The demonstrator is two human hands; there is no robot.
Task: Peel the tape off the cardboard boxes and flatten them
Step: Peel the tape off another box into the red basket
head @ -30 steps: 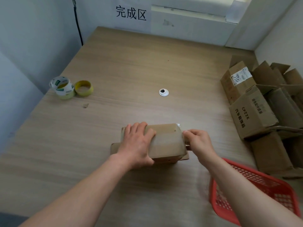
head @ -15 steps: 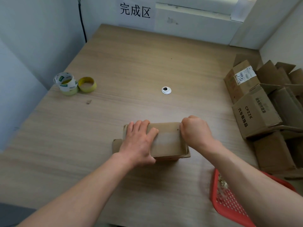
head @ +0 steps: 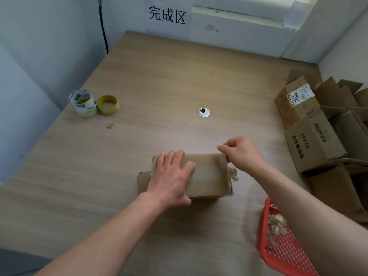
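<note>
Both hands: L (head: pixel 171 177) flat on box (head: pixel 209 175), R (head: pixel 242 154) (pinching tape (head: pixel 233 174)) now raised higher.

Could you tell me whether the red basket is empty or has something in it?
Not empty: crumpled tape scraps lie inside the red basket.

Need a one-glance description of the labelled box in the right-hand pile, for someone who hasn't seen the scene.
Start at the table and look along its right edge, where a pile of boxes lies. Take the box at the pile's far end, toward the back wall. It alone carries a white label with handwriting; the others show bare cardboard or black print.
</note>
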